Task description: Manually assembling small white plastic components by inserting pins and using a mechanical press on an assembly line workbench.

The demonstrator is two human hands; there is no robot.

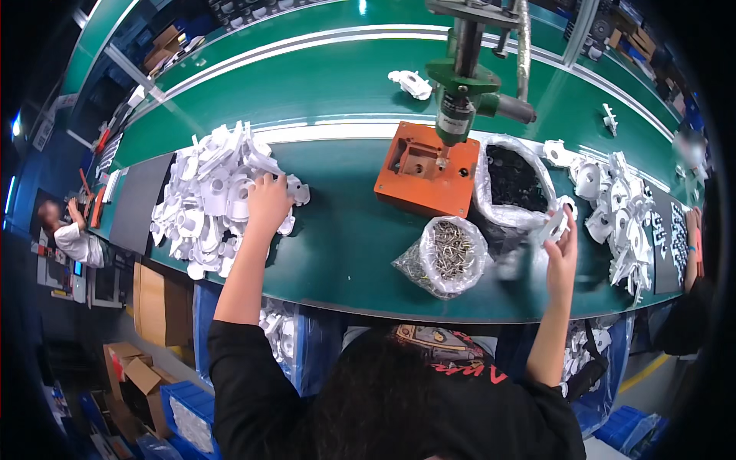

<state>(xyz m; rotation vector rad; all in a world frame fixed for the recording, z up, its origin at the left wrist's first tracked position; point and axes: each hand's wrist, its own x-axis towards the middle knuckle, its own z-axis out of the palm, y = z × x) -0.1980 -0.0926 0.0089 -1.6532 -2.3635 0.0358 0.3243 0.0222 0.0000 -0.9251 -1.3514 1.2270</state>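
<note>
A heap of white moulded plastic parts point(215, 180) lies on the left of the green bench. At its right edge my left hand point(268, 201) has its fingers bent round a white plastic part point(299, 192). My right hand point(563, 244) grips another white plastic part point(553, 225) beside a bag of black pieces point(515, 178). A second heap of white parts point(613, 199) lies just right of that hand. Between my hands, a clear bag of metal screws point(454, 257) stands near the bench's front edge.
An orange fixture block point(414, 180) sits under a green press head point(458, 107). One white part point(412, 84) lies on the green surface behind. Blue bins point(310, 337) with white parts stand below the bench. Other people work at far left point(73, 230) and right point(692, 245).
</note>
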